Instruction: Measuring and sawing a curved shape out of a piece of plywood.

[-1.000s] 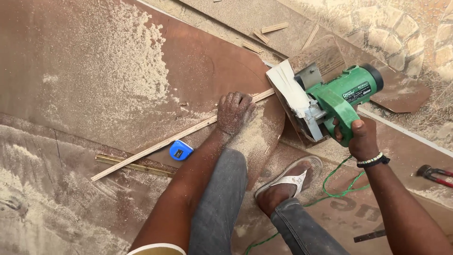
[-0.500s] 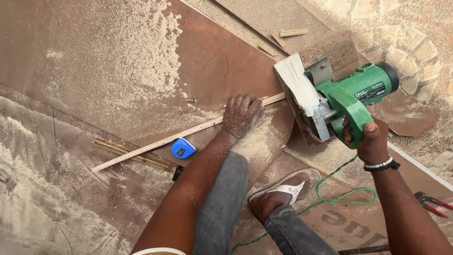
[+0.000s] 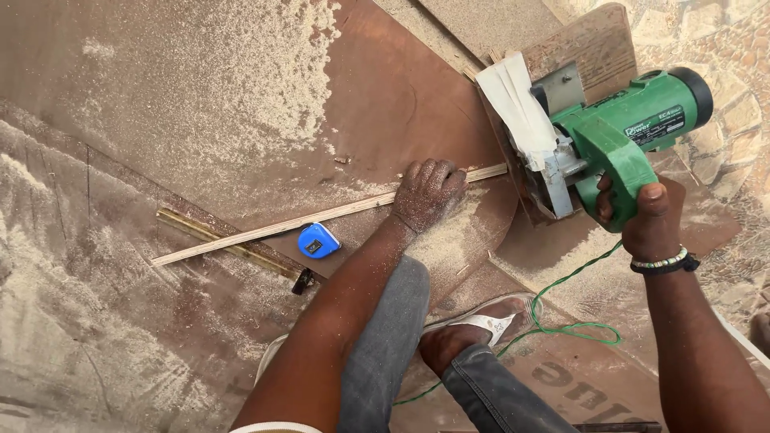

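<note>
My left hand (image 3: 427,192) presses flat on a thin light wooden strip (image 3: 265,228) that lies across a large brown board (image 3: 377,104) dusted with sawdust. My right hand (image 3: 646,216) grips the handle of a green circular saw (image 3: 609,132), which sits at the strip's right end with white paper folded against its guard. A blue tape measure (image 3: 318,240) lies just below the strip, left of my left forearm. My foot in a sandal (image 3: 473,329) rests on the board below the saw.
A green power cord (image 3: 573,309) loops by the sandal. A brass-coloured metal bar (image 3: 228,248) lies under the strip at the left. Thick sawdust covers the upper left and the left edge. Stone paving (image 3: 730,48) shows at the upper right.
The view has shifted, so the saw, strip and hands sit a little higher and further right in frame. My left hand stays on the strip and my right hand keeps hold of the saw.
</note>
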